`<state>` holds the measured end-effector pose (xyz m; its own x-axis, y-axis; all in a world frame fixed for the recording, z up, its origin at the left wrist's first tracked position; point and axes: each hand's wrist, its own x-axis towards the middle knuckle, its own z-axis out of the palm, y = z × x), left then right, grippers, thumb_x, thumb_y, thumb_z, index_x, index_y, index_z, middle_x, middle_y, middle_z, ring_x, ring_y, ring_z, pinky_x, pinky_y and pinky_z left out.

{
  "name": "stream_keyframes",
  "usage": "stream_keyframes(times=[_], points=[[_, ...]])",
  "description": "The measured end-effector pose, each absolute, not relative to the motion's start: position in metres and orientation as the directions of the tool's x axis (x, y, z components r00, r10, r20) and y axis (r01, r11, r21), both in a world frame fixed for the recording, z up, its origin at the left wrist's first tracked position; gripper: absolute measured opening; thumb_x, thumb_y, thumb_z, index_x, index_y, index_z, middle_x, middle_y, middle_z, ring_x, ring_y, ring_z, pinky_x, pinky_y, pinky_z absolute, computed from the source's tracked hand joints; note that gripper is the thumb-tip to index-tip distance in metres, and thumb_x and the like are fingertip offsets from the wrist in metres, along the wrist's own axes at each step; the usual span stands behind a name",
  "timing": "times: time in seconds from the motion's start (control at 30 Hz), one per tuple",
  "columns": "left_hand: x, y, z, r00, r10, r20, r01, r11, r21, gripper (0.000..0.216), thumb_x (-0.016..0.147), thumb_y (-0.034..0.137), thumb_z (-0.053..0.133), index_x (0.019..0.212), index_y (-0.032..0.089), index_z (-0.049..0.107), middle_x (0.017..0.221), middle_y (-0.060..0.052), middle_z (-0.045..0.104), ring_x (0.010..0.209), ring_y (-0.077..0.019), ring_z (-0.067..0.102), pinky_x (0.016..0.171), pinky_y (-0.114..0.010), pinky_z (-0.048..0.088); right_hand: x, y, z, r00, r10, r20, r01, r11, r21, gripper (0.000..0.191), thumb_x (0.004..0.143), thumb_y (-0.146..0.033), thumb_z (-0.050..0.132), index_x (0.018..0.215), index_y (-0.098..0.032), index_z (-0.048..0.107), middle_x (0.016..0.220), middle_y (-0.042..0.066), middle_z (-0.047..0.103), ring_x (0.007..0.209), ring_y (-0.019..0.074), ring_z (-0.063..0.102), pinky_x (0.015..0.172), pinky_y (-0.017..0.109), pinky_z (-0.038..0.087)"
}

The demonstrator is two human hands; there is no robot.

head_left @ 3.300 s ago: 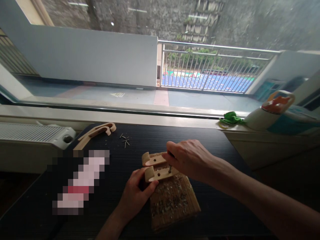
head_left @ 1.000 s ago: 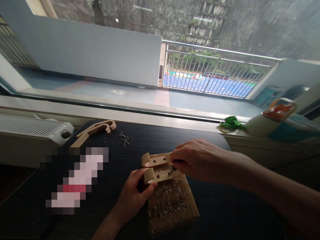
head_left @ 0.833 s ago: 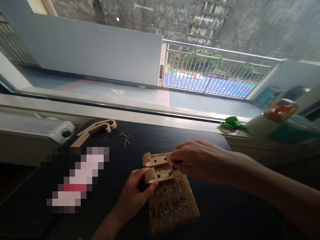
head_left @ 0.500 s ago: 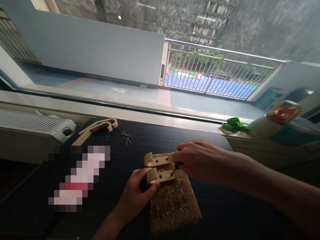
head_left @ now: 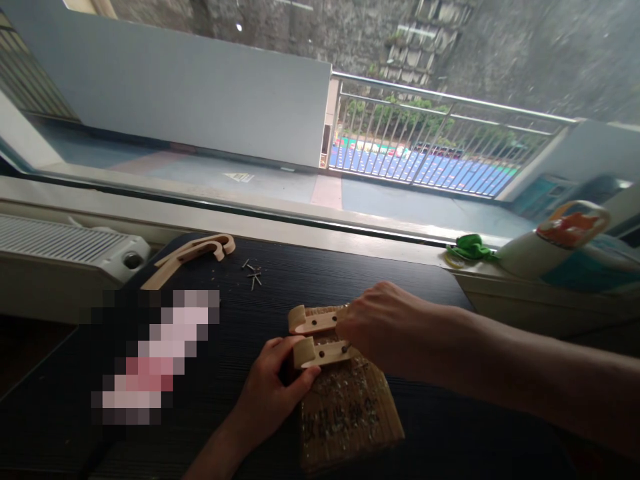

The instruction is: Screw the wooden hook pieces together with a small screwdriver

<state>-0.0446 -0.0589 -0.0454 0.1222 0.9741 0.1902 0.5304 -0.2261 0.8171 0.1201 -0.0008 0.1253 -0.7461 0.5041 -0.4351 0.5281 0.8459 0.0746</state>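
Note:
A wooden block (head_left: 350, 420) with dark handwritten characters and shiny clear tape lies on the table. Across its far end sit two pale wooden hooks, a farther one (head_left: 314, 324) and a nearer one (head_left: 330, 354), each with dark round spots along its strip. My left hand (head_left: 275, 377) grips the curved end of the nearer hook, thumb in front and fingers behind. My right hand (head_left: 373, 323) is closed around a screwdriver, mostly hidden by the hand; its tip (head_left: 350, 347) meets the nearer hook at its right-hand spot.
Several loose screws (head_left: 254, 275) lie on the black table (head_left: 300, 267). Beyond them at the left are more curved wooden hooks (head_left: 195, 255), near a pixelated patch. A radiator (head_left: 75, 247) stands left. The windowsill holds a green cloth-like item (head_left: 473, 247) and a white jug (head_left: 530, 247).
My right hand has rotated at the wrist, its back now turned more toward me and covering the screwdriver's handle. My left hand, the block and both hooks stay in place.

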Motion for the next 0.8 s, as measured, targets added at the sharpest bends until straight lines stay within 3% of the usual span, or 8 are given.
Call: stream_keyframes(times=[0.2,0.4,0.53,0.7,0.8], points=[[-0.0436,-0.0593,-0.0483,0.095,0.976,0.195,0.53,-0.215,0.82,0.029,0.072,0.035,0.061,0.097,0.021,0.061,0.098,-0.006,0.063,0.093,-0.0206,0.06,0.084,-0.033,0.049,0.1127,0.0017,0.1263,-0.722,0.46,-0.517,0.464,0.876,0.131,0.009,0.064,-0.008,0.06,0.061,-0.017,0.06,0.053,0.001,0.06,0.046,0.0164,0.056,0.038,0.025,0.025],[-0.0439,-0.0602,-0.0462,0.093,0.975,0.204,0.522,-0.222,0.823,0.029,0.072,0.035,0.062,0.098,0.021,0.062,0.097,-0.005,0.063,0.093,-0.0205,0.06,0.084,-0.032,0.05,0.1134,0.0028,0.121,-0.78,0.448,-0.438,0.433,0.891,0.14,0.003,0.067,-0.015,0.063,0.066,-0.016,0.06,0.064,0.003,0.065,0.055,0.0163,0.059,0.041,0.024,0.026],[-0.0438,-0.0603,-0.0463,0.097,0.975,0.2,0.52,-0.221,0.825,0.028,0.072,0.034,0.061,0.097,0.021,0.061,0.098,-0.006,0.063,0.093,-0.0207,0.06,0.083,-0.033,0.049,0.1121,0.0039,0.1218,-0.768,0.429,-0.476,0.418,0.898,0.136,0.008,0.069,-0.014,0.061,0.062,-0.017,0.059,0.061,0.0,0.064,0.054,0.0141,0.059,0.04,0.023,0.024],[-0.0434,-0.0601,-0.0467,0.101,0.973,0.208,0.533,-0.23,0.814,0.027,0.072,0.033,0.061,0.096,0.021,0.061,0.098,-0.005,0.063,0.093,-0.0203,0.06,0.083,-0.033,0.049,0.1115,-0.001,0.1264,-0.769,0.432,-0.472,0.369,0.902,0.224,0.015,0.076,-0.014,0.055,0.062,-0.017,0.059,0.066,0.001,0.066,0.062,0.0142,0.061,0.042,0.024,0.026],[-0.0436,-0.0602,-0.0472,0.11,0.972,0.208,0.533,-0.234,0.813,0.028,0.073,0.034,0.061,0.098,0.021,0.06,0.098,-0.005,0.063,0.094,-0.02,0.059,0.084,-0.032,0.049,0.109,-0.0059,0.123,-0.789,0.385,-0.479,0.316,0.923,0.221,0.021,0.074,-0.014,0.058,0.054,-0.018,0.057,0.056,0.0,0.062,0.059,0.013,0.059,0.044,0.024,0.028]])
